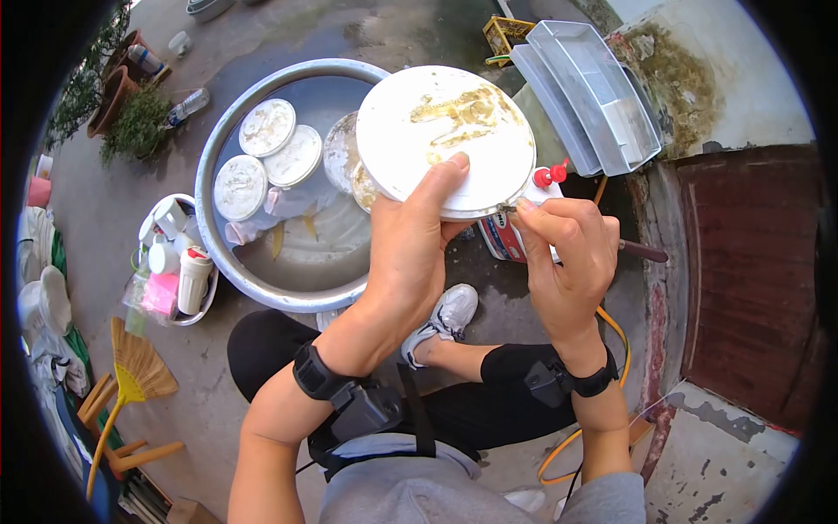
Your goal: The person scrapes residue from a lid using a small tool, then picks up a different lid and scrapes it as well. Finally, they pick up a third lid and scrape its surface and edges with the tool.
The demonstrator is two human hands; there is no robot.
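My left hand (419, 218) grips a round white lid (454, 166), its thumb flat on the face and its fingers underneath. Brown stains smear the lid's upper part. My right hand (567, 253) is closed around a thin tool with a brown handle (644, 251). The tool's small metal tip touches the lid's near rim; most of its shaft is hidden in my fingers. Behind the lid, a large metal tub (229, 113) holds water and several more round lids (268, 127). A pinkish-white, crumpled piece (288, 202) lies among them.
A basin of cups and bottles (194, 279) stands left of the tub. Clear plastic bins (594, 100) are stacked at the right, near a red-topped container (506, 237). An orange hose (614, 323) runs beside my leg. A broom (140, 367) and stool (144, 456) are at left.
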